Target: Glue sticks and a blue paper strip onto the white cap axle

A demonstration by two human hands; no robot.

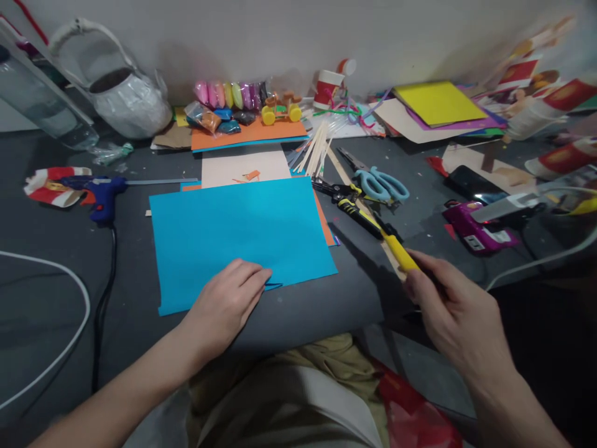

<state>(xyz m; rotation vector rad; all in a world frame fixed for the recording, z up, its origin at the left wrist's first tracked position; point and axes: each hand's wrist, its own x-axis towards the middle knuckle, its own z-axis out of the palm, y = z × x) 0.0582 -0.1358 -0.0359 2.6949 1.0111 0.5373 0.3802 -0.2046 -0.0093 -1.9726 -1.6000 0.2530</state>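
A blue sheet of paper (233, 224) lies near the front edge of the table, over orange and pale sheets. My left hand (232, 292) is closed at its near edge, fingers bent together and pressing on the paper; the thumb is hidden. Beside those fingers a short dark gap shows along the paper's edge. Off to the right, my right hand (454, 311) is wrapped round a yellow-handled tool (400, 250). Its dark front end overlaps the pliers, so its kind is unclear. Yellow-and-black pliers (357, 216) and light blue scissors (383, 185) lie just beyond it.
On the left are a blue glue gun (106, 198) with its cord and a white basket (124, 99). Wooden sticks (317, 149), clay packets (228, 94) and a yellow sheet (438, 102) sit along the back. A purple box (478, 230) and a phone (476, 185) lie right.
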